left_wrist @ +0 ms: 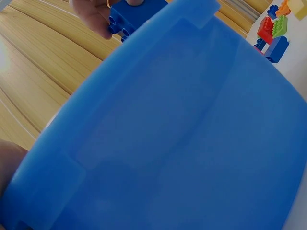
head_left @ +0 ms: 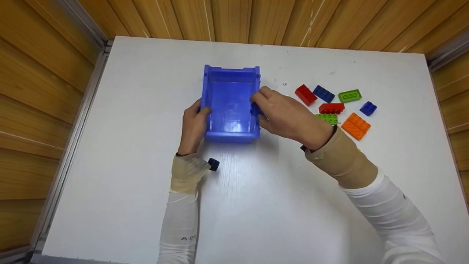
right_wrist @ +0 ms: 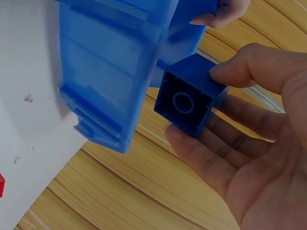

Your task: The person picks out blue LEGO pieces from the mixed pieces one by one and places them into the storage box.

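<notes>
A blue plastic bin (head_left: 231, 135) stands in the middle of the white table, its open top facing the head camera. My left hand (head_left: 193, 126) grips the bin's left wall, thumb over the rim. At the opposite wall, my right hand (head_left: 287, 115) pinches a small blue toy building brick (right_wrist: 192, 88) between thumb and fingers. In the right wrist view the brick's hollow underside with a round tube shows, and it is right beside the bin's rim. The left wrist view shows the brick's studs past the rim. Whether brick and bin touch, I cannot tell.
Right of the bin lie several loose bricks: red (head_left: 306, 95), dark blue (head_left: 324, 94), lime green (head_left: 349, 95), orange (head_left: 356, 126) and a small blue one (head_left: 368, 108). My right forearm passes close to them. Wood-look panels (head_left: 234, 20) stand behind the table.
</notes>
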The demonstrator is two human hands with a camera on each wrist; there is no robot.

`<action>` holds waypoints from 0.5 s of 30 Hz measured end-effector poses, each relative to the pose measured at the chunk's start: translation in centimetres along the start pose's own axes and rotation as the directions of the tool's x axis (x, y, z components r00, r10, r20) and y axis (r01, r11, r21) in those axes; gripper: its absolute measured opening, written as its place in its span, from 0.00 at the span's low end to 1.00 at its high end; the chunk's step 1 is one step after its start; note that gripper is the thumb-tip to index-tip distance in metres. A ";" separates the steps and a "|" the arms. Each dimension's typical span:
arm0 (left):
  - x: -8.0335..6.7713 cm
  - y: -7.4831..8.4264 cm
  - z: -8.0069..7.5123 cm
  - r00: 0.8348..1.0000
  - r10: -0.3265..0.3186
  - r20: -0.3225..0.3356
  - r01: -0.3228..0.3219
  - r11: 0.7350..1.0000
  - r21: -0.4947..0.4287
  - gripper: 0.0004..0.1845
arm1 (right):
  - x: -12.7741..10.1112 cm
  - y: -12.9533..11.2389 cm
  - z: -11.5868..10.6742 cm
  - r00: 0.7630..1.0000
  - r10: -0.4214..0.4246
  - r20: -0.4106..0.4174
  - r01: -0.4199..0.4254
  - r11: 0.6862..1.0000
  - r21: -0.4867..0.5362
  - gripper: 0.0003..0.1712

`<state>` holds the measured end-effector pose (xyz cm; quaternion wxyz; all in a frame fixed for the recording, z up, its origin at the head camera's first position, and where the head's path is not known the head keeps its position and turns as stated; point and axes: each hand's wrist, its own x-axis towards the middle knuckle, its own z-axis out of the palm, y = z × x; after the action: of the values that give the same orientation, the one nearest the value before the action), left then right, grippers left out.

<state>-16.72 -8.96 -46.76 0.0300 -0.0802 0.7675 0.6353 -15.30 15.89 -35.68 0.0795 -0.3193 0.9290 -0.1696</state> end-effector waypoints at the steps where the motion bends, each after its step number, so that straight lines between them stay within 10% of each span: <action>1: 0.0 0.0 0.0 1.000 0.002 0.001 -0.002 1.000 -0.001 0.24 | 0.0 0.0 0.0 1.000 -0.003 0.005 0.003 1.000 -0.004 0.22; 15: 0.0 0.0 0.0 1.000 0.005 0.002 -0.005 1.000 0.031 0.24 | 0.7 -0.6 -0.2 0.996 -0.029 0.087 0.034 0.998 -0.058 0.20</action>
<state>-16.69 -9.00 -46.73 0.0303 -0.0772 0.7773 0.6236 -15.59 15.10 -35.32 0.1076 -0.3430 0.9242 -0.1292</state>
